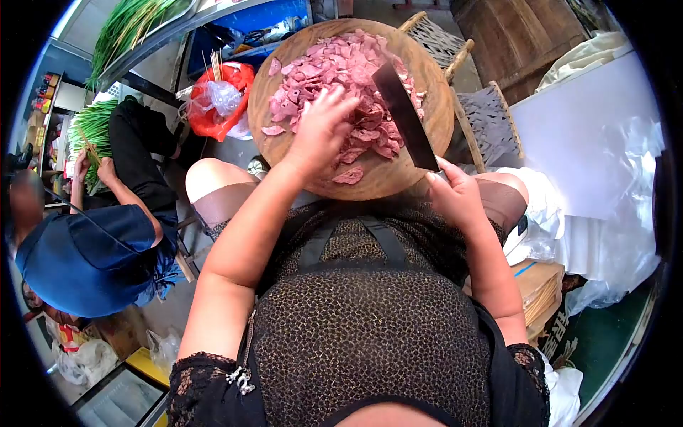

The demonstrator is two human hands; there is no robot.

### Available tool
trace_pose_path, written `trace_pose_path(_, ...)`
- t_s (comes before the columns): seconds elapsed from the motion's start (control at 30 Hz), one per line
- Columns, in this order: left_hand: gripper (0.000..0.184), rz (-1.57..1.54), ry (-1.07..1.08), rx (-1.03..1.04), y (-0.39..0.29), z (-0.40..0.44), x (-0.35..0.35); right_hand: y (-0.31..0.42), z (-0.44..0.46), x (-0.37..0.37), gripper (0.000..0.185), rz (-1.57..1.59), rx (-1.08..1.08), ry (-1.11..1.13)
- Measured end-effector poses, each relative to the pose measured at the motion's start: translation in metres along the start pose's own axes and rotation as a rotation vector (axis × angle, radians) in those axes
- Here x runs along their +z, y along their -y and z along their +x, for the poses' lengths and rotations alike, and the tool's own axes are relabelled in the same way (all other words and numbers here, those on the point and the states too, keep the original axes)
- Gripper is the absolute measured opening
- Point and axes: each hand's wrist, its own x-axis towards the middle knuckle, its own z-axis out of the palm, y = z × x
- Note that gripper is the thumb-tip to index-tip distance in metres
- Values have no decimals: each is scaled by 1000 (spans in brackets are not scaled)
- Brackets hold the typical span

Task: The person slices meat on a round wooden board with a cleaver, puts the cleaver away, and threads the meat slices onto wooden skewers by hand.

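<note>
A round wooden chopping block (pixel 435 85) stands in front of my knees, heaped with thin slices of pinkish meat (pixel 324 64). My left hand (pixel 327 128) is over the near left part of the heap, fingers spread and slightly blurred; whether it touches the slices I cannot tell. In my right hand (pixel 455 192) is the handle of a cleaver (pixel 407 117), at the block's near right edge. Its broad dark blade slants up and left across the right side of the meat. One loose slice (pixel 348 176) lies near the block's front rim.
Left of the block hangs a red plastic bag (pixel 220 99) with skewers. A seated person in blue (pixel 92 249) handles green stalks farther left. Woven chairs (pixel 487 121) and a white board (pixel 583 135) stand to the right. A blue crate (pixel 249 53) sits behind.
</note>
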Motion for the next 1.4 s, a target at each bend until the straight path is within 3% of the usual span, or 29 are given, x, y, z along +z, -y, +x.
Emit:
trace_pose_path(0.1,46,-165,-265,-81,46,0,-11,8,-16,-2,43,-29,-11,67)
trace_pose_path(0.23,47,-315,-266,-434,141,-13,8,22,-29,3,42,-229,24,151)
trace_pose_path(0.27,47,-532,-199,-455,148,-18,12,18,-27,3,41,-244,52,148)
trace_pose_path(0.37,47,-511,-156,-532,123,-26,4,16,-16,12,41,-281,24,89)
trace_pose_path(0.43,47,-662,-209,-553,108,-31,4,12,-11,17,40,-208,21,74)
trace_pose_path(0.5,47,-22,-269,-395,102,-35,0,16,-8,23,39,-49,13,53)
trace_pose_path(0.53,46,24,-288,-360,98,-36,-2,13,-7,23,39,-23,-3,36)
trace_pose_path(0.7,48,116,-343,-219,51,-22,-6,10,-8,16,42,78,-21,1)
trace_pose_path(0.83,58,268,-201,112,13,5,1,9,-7,13,45,153,-15,-33)
trace_pose_path(0.9,64,305,-142,104,8,11,10,7,-5,13,45,122,-35,-44)
trace_pose_path(0.97,62,341,123,26,9,6,21,7,-4,13,45,128,-18,-74)
trace_pose_path(1.1,53,412,231,155,7,-15,10,8,1,1,45,132,-19,-68)
trace_pose_path(1.17,50,368,248,154,7,-27,4,14,5,-5,43,80,0,-15)
trace_pose_path(1.23,49,341,103,197,19,-37,4,19,13,0,41,4,-20,-29)
trace_pose_path(1.27,66,300,63,169,31,-42,9,23,16,5,40,-56,-28,1)
trace_pose_path(1.3,66,300,63,172,28,-42,9,27,17,12,40,-117,-34,31)
trace_pose_path(1.37,87,184,-146,-128,21,-44,6,36,17,25,41,-148,-24,116)
trace_pose_path(1.4,113,246,-89,-198,27,-44,6,31,22,29,42,-353,-187,86)
